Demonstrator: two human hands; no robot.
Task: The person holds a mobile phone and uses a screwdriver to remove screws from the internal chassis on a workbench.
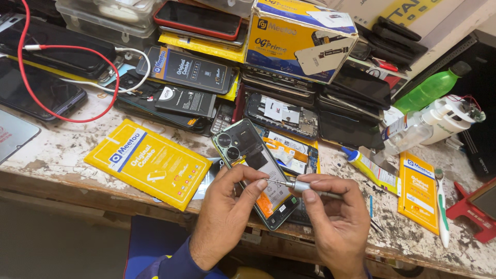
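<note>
An opened smartphone (248,155) lies face down near the front edge of the worn workbench (62,150), its back cover off and its twin camera rings at the far end. My left hand (227,209) rests on the phone's near end, thumb and forefinger pinching at the tip of a small silver screwdriver (299,186). My right hand (333,219) grips the screwdriver's handle, its tip pointing left onto the phone's inner frame. Part of the phone's lower end is hidden under my fingers.
A yellow flat package (150,163) lies left of the phone, another yellow package (417,191) and a glue tube (369,168) to the right. Stacked phones (356,88), a cardboard box (299,39), a red cable (67,51), a green bottle (429,90) and a toothbrush (442,206) crowd the bench.
</note>
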